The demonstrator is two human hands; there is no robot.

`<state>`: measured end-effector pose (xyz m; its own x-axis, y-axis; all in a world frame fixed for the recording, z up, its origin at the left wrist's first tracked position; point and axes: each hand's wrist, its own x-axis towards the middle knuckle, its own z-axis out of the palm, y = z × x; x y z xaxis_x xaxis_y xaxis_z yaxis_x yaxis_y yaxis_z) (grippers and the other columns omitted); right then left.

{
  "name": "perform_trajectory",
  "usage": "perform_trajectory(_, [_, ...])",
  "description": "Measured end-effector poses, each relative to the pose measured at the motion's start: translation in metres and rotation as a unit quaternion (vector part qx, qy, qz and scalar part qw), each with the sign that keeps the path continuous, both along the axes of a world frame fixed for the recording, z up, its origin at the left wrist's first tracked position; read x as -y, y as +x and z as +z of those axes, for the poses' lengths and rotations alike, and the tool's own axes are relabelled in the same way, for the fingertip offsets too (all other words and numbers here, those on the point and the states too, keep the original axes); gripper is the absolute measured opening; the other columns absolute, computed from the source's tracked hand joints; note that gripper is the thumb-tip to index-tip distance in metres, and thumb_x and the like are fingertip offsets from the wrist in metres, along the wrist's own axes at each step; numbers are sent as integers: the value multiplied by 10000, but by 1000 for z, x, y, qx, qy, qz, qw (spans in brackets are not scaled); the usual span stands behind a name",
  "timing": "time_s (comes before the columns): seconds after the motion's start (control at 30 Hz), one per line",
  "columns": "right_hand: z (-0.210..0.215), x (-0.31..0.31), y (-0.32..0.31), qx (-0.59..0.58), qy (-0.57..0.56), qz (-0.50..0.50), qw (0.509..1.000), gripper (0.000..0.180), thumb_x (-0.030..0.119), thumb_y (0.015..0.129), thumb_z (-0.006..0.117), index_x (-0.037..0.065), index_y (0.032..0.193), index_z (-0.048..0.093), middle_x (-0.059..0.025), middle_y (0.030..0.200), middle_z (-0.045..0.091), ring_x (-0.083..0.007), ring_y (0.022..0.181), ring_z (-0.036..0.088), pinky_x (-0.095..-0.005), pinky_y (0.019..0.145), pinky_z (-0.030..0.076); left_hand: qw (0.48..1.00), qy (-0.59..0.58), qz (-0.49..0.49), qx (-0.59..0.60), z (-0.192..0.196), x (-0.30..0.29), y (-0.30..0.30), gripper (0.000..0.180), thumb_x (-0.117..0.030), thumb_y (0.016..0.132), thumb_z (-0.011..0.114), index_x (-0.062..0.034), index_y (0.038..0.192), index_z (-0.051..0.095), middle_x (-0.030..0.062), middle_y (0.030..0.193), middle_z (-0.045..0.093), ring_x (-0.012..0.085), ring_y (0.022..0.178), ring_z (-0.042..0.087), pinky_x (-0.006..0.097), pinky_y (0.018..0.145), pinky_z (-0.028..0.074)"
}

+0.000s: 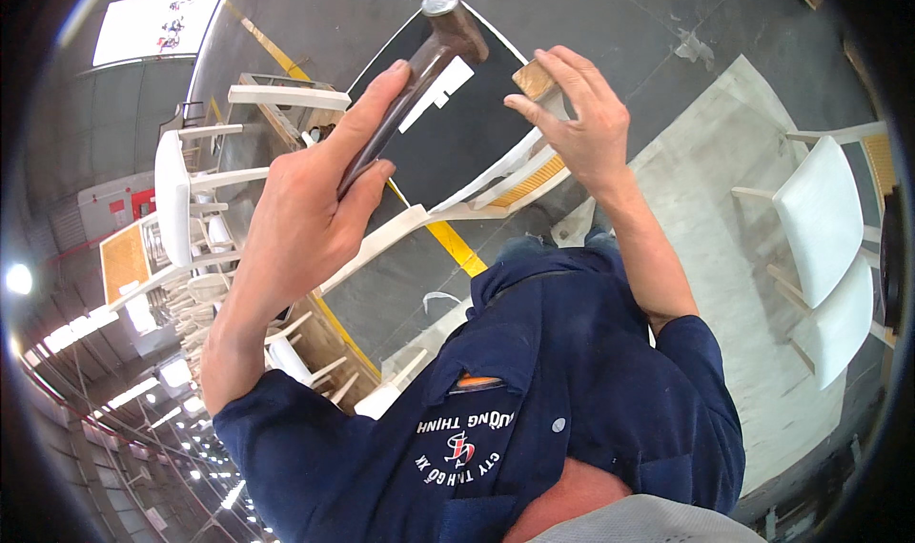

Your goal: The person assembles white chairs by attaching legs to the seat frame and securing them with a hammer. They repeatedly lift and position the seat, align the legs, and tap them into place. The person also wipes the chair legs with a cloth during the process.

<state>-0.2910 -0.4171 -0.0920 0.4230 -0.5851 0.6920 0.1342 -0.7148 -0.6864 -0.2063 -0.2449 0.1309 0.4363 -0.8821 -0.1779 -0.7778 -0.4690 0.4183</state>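
My left hand [315, 209] is wrapped round the dark handle of a hammer [419, 81]. The hammer's metal head is raised toward the top of the view. My right hand [586, 123] pinches a small wooden block [535, 81] between thumb and fingers, to the right of the hammer head. Below the hands is a pale wooden chair frame [396, 228] with a woven cane panel [534, 183]. Whether the block touches the frame I cannot tell. Behind it lies a black flat surface [438, 157] with a white paper [437, 95] on it.
White-seated chairs [822, 221] stand at the right by a pale floor sheet [705, 190]. More chairs [174, 198] are stacked and crowded at the left. A yellow line [456, 247] runs along the grey floor [610, 19]. An orange item [476, 383] shows in my chest pocket.
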Motion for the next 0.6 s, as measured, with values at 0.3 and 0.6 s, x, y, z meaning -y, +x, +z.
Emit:
perform_trajectory(0.3, [-10, -5, 1, 35, -21, -28, 999, 479, 219, 630, 883, 45, 1017, 661, -90, 1001, 668, -197, 877, 656, -297, 728, 558, 996, -52, -13, -66, -45, 2, 25, 635, -60, 881, 544, -163, 1479, 357, 147, 753, 594, 166, 604, 477, 295, 617, 434])
perform_trajectory(0.6, [-8, -7, 1, 41, 26, -18, 999, 433, 187, 653, 881, 27, 977, 643, -101, 983, 666, -169, 828, 653, -275, 689, 573, 988, 1, -17, -153, -61, 23, 47, 611, -94, 922, 534, -190, 1494, 342, 0, 671, 553, 69, 455, 421, 256, 439, 382])
